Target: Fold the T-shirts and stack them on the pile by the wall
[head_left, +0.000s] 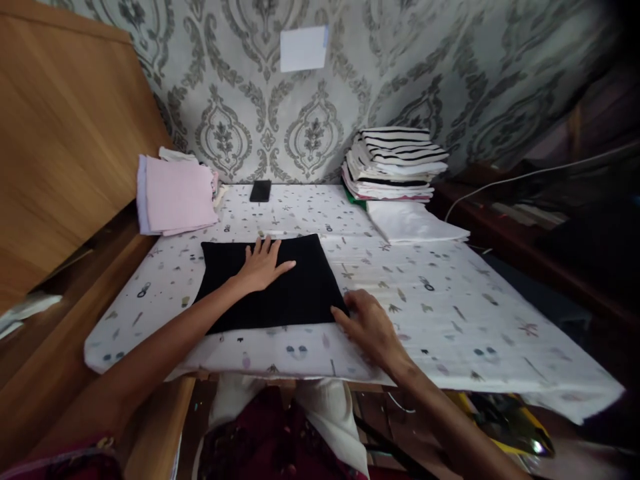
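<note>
A folded black cloth (280, 300) lies on the patterned white table cover (410, 333), in front of me. My left hand (263, 267) rests flat on the upper middle of it, fingers spread and palm down. At its lower right corner is my right hand (369, 323), thumb and curled fingers closed on the cloth's edge. The fingertips of that hand are partly hidden, and the fabric between them is hard to see.
At the back right stands a stack of folded clothes (395, 167), with a folded white cloth (415, 222) before it. Folded pink cloth (180, 197) sits at the back left, near a black phone (261, 191). A wooden cabinet (75, 127) borders the left side.
</note>
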A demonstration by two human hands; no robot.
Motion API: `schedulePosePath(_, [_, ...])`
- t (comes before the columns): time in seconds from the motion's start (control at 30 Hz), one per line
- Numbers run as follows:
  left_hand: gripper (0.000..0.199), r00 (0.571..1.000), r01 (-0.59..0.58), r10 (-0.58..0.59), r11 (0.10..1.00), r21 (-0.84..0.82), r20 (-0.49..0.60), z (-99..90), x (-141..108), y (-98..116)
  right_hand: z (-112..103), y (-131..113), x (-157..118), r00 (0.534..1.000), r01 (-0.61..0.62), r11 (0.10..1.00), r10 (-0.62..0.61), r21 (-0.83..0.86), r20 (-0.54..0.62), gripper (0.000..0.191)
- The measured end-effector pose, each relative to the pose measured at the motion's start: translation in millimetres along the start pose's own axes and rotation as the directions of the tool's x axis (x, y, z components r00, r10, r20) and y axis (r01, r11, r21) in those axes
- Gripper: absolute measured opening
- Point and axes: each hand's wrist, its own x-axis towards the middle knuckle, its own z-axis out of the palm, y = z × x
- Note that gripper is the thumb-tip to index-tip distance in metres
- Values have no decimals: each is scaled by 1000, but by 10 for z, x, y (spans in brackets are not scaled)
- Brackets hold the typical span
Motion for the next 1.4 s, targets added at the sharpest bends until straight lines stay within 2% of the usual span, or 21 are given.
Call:
schedulePosePath(0.07, [65, 994, -41, 26, 988, -148, -104, -84, -19, -42, -27, -92, 17, 996, -86, 973, 77, 215, 47, 28])
schedulePosePath(0.13, [50, 982, -81, 10, 925, -371, -189, -199, -43, -73, -42, -228, 40, 990, -140, 894, 115, 427, 84, 30])
schedulePosePath(0.17, [43, 983, -69, -27, 860, -506, -179, -262, -56, -82, -37, -313, 59, 990, -138, 850, 113, 509, 80, 30])
schedulePosePath(0.2, [38, 990, -24, -72, 769, -639, -124, -325, -70, -88, -20, -408, 83, 993, -117, 811, 100, 574, 61, 30])
schedulePosePath(0.27, [36, 990, 115, -127, 544, -831, 54, -441, -102, -95, 52, -626, 141, 998, -48, 762, 55, 645, 9, 27])
schedulePosePath(0.33, [42, 972, 229, -126, 352, -908, 196, -537, -139, -111, 167, -868, 189, 999, 39, 750, -20, 660, -36, 22])
schedulePosePath(0.4, [51, 959, 282, -104, 223, -933, 265, -608, -177, -159, 306, -1113, 200, 988, 151, 777, -136, 612, -71, 16])
schedulePosePath(0.47, [60, 954, 297, -79, 132, -946, 289, -662, -215, -251, 451, -1337, 170, 958, 276, 811, -274, 516, -82, 9])
schedulePosePath(0.53, [60, 960, 278, -73, 82, -957, 272, -703, -252, -384, 591, -1525, 113, 920, 375, 832, -388, 410, -53, 9])
schedulePosePath(0.63, [42, 970, 205, -158, 109, -973, 186, -750, -316, -618, 776, -1741, 31, 869, 472, 845, -494, 253, 28, 14])
schedulePosePath(0.73, [30, 964, 171, -229, 149, -974, 134, -785, -401, -819, 913, -1906, -14, 813, 559, 821, -570, 114, 117, 15])
schedulePosePath(0.87, [25, 952, 147, -288, 124, -981, 106, -822, -516, -982, 1028, -2082, -41, 731, 661, 750, -646, 7, 220, 17])
schedulePosePath(0.97, [29, 915, 103, -400, 117, -988, 48, -841, -566, -1080, 1096, -2182, -58, 677, 714, 700, -681, -22, 278, 19])
schedulePosePath(1.07, [41, 848, 66, -527, 209, -976, -55, -840, -588, -1204, 1180, -2258, -76, 647, 737, 676, -689, -34, 326, 23])
schedulePosePath(1.13, [44, 823, 74, -559, 284, -956, -103, -816, -598, -1297, 1254, -2296, -88, 636, 740, 671, -681, -37, 363, 25])
schedulePosePath(1.23, [46, 808, 124, -572, 403, -907, -144, -750, -614, -1427, 1371, -2326, -104, 624, 741, 671, -669, -33, 404, 27])
schedulePosePath(1.3, [46, 800, 157, -580, 451, -879, -154, -712, -632, -1488, 1424, -2322, -111, 609, 747, 664, -663, -33, 435, 27])
schedulePosePath(1.37, [44, 798, 200, -579, 511, -836, -164, -703, -661, -1511, 1431, -2302, -114, 575, 770, 638, -671, -31, 468, 26])
schedulePosePath(1.4, [43, 799, 242, -569, 600, -763, -195, -713, -680, -1502, 1415, -2286, -113, 546, 789, 614, -685, -22, 482, 24])
